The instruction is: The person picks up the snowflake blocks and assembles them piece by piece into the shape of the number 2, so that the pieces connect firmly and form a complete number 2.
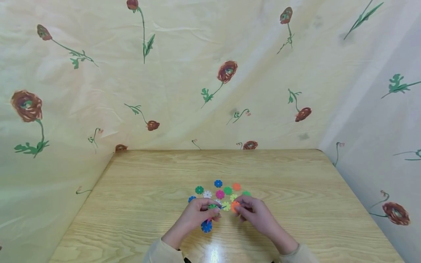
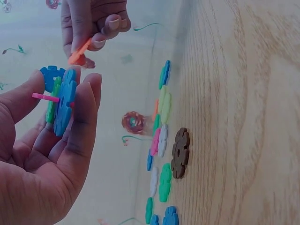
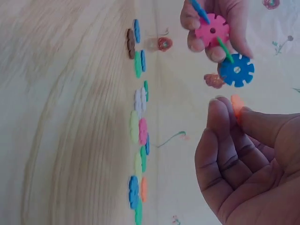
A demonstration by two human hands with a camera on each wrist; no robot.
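My left hand (image 1: 198, 213) holds several notched plastic discs slotted together. A pink disc (image 3: 205, 35) sits in the middle of this joined piece, with a green disc (image 2: 53, 102) edge-on beside it. One blue disc (image 3: 243, 78) is at the end facing the right hand in the right wrist view; another blue disc (image 2: 65, 105) lies along the left fingers. My right hand (image 1: 258, 212) pinches a single orange disc (image 1: 235, 206) between thumb and fingertips. That disc is held a short way from the joined piece, apart from it.
Loose notched discs lie spread on the wooden table (image 1: 148, 190) beyond the hands, among them a blue disc (image 1: 218, 183), a pink disc (image 1: 220, 194) and another orange disc (image 1: 236, 186). A brown disc (image 2: 180, 154) is also on the table. Flowered cloth (image 1: 184, 91) hangs behind.
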